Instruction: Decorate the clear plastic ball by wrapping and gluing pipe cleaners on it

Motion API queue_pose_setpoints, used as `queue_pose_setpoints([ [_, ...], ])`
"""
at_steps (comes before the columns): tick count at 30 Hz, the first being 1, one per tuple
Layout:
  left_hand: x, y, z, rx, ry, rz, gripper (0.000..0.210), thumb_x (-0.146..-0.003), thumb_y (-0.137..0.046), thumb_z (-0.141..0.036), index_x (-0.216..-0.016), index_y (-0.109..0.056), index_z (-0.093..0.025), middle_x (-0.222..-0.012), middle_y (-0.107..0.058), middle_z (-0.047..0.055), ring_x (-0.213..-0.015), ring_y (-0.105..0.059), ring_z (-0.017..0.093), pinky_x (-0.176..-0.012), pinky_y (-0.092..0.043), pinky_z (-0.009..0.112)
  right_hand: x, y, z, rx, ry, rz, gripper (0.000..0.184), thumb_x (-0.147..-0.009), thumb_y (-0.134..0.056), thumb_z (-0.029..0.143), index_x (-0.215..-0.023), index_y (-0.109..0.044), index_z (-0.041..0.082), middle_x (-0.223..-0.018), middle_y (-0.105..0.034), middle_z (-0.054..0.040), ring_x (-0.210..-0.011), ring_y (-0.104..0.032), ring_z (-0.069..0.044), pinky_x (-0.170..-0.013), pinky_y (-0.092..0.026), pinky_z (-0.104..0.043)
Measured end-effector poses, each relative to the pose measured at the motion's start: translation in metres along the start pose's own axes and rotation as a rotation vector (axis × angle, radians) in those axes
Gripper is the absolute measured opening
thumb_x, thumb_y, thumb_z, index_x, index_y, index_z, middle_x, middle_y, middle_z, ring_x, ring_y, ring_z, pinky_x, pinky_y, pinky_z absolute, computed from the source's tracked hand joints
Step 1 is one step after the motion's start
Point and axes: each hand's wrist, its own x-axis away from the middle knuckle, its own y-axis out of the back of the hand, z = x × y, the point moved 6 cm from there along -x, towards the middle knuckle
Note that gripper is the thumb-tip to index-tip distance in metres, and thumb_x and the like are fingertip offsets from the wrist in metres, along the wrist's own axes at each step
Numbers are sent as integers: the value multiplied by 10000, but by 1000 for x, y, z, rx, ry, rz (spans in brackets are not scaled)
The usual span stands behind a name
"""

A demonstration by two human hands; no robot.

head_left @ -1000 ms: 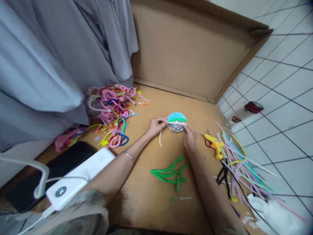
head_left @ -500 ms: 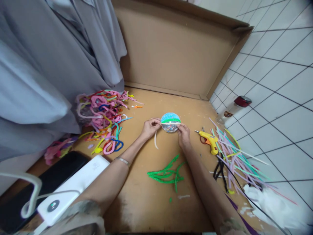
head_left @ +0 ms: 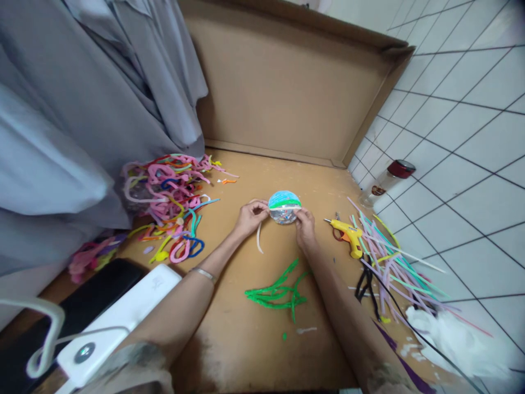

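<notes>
A round disc [head_left: 284, 196] lies in the middle of the table, its upper part covered in blue and green strips, its lower part shiny and silvery. Across it runs a white pipe cleaner [head_left: 259, 238], whose loose end hangs down below my left hand. My left hand [head_left: 249, 216] pinches this white strip at the disc's left edge. At the right edge, the fingers of my right hand [head_left: 305, 224] are closed on the strip's other end and seem to touch the disc's rim. Several green pipe cleaners [head_left: 279, 298] lie between my forearms.
A yellow glue gun [head_left: 348, 236] lies right of my right hand, beside a spread of pastel pipe cleaners [head_left: 385, 268]. A tangled colourful pile [head_left: 172, 191] sits left. A white power bank [head_left: 123, 323] is near my left arm. A jar [head_left: 385, 183] stands by the tiles; cardboard [head_left: 287, 87] rises behind.
The whole view has shifted slightly. My hands keep nearly the same place at the disc, with the white pipe cleaner still held across it; the right fingers lie slightly further over its edge.
</notes>
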Motion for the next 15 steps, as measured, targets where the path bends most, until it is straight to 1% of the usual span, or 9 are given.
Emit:
queue_pose_setpoints([
  [4, 0, 0, 1, 15, 14, -9, 100, -689, -711, -284, -662, -683, -192, -918, -718, 73, -909, -672, 202, -891, -522, 382, 0, 1, -1, -18, 0, -27, 207, -601, -723, 333, -709, -594, 213, -699, -671, 37, -715, -614, -149, -700, -492, -280],
  [7, -1, 2, 5, 21, 55, -24, 108, -680, -695, -292, -652, -669, -192, -901, -718, 70, -905, -669, 205, -890, -515, 378, -3, 6, -5, 0, 9, -28, 200, -639, -679, 370, -741, -599, 218, -729, -676, 21, -762, -630, -165, -735, -500, -296],
  [9, -2, 3, 9, 36, 95, -33, 118, -677, -683, -301, -646, -651, -192, -897, -720, 71, -896, -668, 206, -886, -511, 374, -5, 11, -7, 73, 36, -40, 213, -678, -644, 404, -774, -612, 217, -751, -679, 9, -777, -628, -170, -753, -498, -309],
  [11, -3, 4, 14, 56, 126, -42, 127, -671, -679, -308, -645, -631, -193, -903, -724, 71, -900, -668, 207, -887, -507, 369, -6, 15, -8, 178, 94, -63, 250, -705, -621, 445, -786, -623, 209, -751, -673, 0, -761, -612, -173, -760, -489, -321],
  [15, -3, 4, 20, 63, 130, -49, 148, -679, -680, -326, -673, -604, -198, -928, -730, 65, -938, -667, 206, -918, -499, 366, -3, 18, 0, 369, 220, -93, 290, -747, -581, 486, -741, -627, 199, -721, -661, -13, -723, -582, -180, -742, -471, -323],
])
